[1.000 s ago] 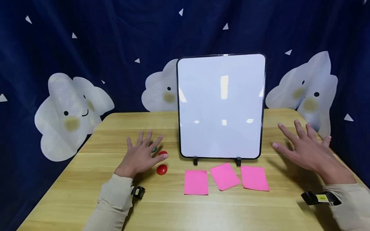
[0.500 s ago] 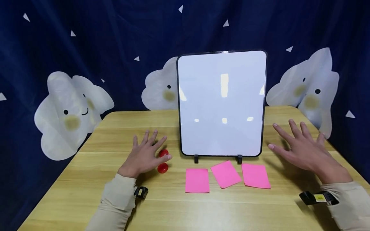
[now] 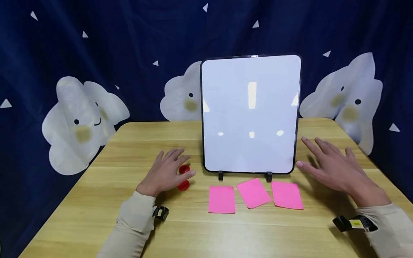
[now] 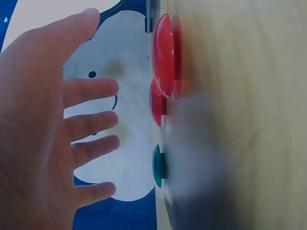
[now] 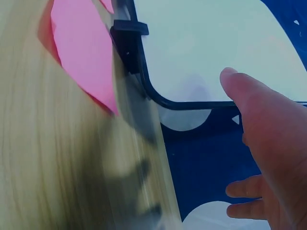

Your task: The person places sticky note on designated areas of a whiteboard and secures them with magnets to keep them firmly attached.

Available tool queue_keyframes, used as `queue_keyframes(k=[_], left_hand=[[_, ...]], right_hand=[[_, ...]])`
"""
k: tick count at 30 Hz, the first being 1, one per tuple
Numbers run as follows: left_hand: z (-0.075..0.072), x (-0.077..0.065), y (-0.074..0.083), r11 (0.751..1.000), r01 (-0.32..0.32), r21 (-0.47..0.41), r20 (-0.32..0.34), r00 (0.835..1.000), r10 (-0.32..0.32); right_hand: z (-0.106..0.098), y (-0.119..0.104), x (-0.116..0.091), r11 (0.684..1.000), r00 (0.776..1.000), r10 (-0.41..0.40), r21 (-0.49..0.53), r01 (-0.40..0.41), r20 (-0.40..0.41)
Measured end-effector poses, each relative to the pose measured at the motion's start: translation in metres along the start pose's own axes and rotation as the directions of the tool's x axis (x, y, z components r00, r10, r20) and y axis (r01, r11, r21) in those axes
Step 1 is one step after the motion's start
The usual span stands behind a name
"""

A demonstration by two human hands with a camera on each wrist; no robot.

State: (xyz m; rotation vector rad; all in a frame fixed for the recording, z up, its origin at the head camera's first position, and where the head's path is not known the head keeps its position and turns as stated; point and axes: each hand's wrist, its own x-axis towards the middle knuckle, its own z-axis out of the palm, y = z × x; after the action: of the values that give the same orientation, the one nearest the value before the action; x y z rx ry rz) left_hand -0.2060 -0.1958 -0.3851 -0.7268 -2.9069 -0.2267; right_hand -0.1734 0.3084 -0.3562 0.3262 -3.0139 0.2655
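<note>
My left hand [image 3: 165,174] hovers over the left part of the table, fingers spread and holding nothing. Just beside and below it lie two red round button magnets [image 3: 183,185]. In the left wrist view they stand in a row with a green button magnet [image 4: 158,166], which the hand hides from the head view. On the right, my right hand [image 3: 337,173] is held above the table, also with nothing in it. Its thumb points toward the whiteboard [image 3: 251,150], which stands upright on two small black feet.
Three pink sticky notes lie in front of the whiteboard: a left one [image 3: 222,200], a tilted middle one [image 3: 254,193] and a right one [image 3: 287,195]. Behind the wooden table [image 3: 226,236] hangs a dark blue curtain [image 3: 135,39] with cloud faces.
My left hand has shifted right, covering the green button magnet that showed at first. The right hand has drifted slightly left toward the whiteboard. The magnets, notes and board stay in place.
</note>
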Motion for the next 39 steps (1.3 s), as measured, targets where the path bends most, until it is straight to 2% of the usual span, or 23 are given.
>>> queue_keyframes(k=[13,19,29,33,39], left_hand=[[0.0,0.0,0.0,0.999,-0.023,0.024,-0.072,0.997,0.025],[0.001,0.002,-0.001,0.999,-0.046,-0.014,-0.103,0.994,0.045],[0.001,0.001,-0.003,0.996,-0.086,-0.031,-0.11,0.991,0.082],[0.0,0.001,-0.006,0.995,-0.082,-0.055,-0.113,0.991,0.076],[-0.003,0.001,-0.008,0.994,-0.072,-0.079,-0.079,0.995,0.066]], right_hand=[[0.0,-0.004,0.001,0.999,1.0,-0.013,0.039,0.013,-0.009],[0.006,-0.002,0.004,0.995,0.996,-0.054,0.076,0.059,-0.071],[0.01,-0.003,0.0,0.977,0.981,-0.125,0.153,0.147,-0.145],[0.016,-0.006,0.0,0.965,0.983,-0.147,0.204,0.167,-0.108],[0.023,-0.01,-0.001,0.955,0.986,-0.16,0.242,0.169,-0.056]])
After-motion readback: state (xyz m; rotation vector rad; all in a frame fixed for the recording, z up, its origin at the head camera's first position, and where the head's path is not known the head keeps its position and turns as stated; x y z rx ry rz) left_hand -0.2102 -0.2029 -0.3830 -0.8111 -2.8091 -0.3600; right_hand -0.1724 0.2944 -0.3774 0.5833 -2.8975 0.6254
